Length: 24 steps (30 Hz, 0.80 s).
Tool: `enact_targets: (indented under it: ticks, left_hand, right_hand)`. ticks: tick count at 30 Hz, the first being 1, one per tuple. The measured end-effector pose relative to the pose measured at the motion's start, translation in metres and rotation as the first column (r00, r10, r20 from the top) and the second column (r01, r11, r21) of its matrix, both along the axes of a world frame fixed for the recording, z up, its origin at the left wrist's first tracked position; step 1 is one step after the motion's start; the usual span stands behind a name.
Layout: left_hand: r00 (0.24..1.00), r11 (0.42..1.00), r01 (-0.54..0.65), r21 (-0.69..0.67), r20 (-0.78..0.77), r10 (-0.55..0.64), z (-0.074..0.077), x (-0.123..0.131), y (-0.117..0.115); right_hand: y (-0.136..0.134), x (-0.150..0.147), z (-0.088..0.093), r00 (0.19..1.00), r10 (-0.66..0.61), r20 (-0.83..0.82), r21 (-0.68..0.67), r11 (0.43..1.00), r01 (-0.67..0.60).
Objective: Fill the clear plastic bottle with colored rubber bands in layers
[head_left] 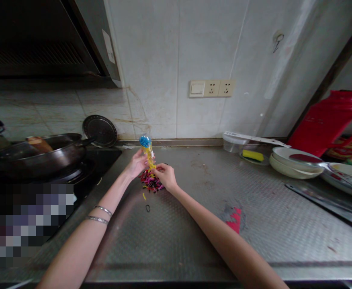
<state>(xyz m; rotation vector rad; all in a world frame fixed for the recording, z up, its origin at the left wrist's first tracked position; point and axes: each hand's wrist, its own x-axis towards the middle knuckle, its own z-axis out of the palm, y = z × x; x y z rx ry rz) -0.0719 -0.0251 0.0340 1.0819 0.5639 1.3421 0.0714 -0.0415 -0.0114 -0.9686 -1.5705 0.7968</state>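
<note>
My left hand (136, 163) is closed around a clear plastic tube (147, 151) that stands nearly upright above the counter. Blue elastic bands (145, 141) fill the tube's upper end, and yellow ones show lower down. At the tube's lower end, the fingers of my right hand (166, 176) are pinched together by some yellow bands (152, 166); the fingertips are too small to make out fully. Beneath both hands lies a pile of small elastic bands (152, 184) in pink, red, black and yellow. A yellow band (144, 196) and a black band (148, 208) lie apart in front of it.
Left is a stove with a frying pan (73, 149) and a round metal lid (100, 131) against the wall. Right are a plastic tub (233, 143), a yellow sponge (252, 155), stacked bowls (295, 170), a knife (323, 204) and a red thermos (326, 122). A red scrap (235, 220) lies on the metal counter.
</note>
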Motion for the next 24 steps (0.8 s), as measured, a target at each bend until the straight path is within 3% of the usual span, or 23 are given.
enact_targets:
  ticks: [6,14,17,24]
  left_hand:
    - [0.996,0.999,-0.050,0.014,-0.069,0.051,0.000,-0.001,0.003]
    - [0.967,0.990,-0.126,0.063,-0.216,0.137,-0.003,-0.001,0.003]
    - [0.949,0.991,-0.108,0.084,-0.289,0.128,-0.005,0.003,0.003]
    - [0.905,0.994,0.011,0.111,-0.424,0.037,-0.006,0.010,-0.002]
  right_hand:
    - [0.003,0.004,-0.003,0.999,0.008,0.045,0.041,0.999,-0.010]
    - [0.004,0.016,0.016,0.998,-0.054,0.030,0.075,0.996,0.052]
    - [0.007,0.021,0.025,0.997,-0.074,0.002,0.112,0.991,0.073]
    - [0.016,0.021,0.040,0.998,0.050,-0.028,0.164,0.985,-0.045]
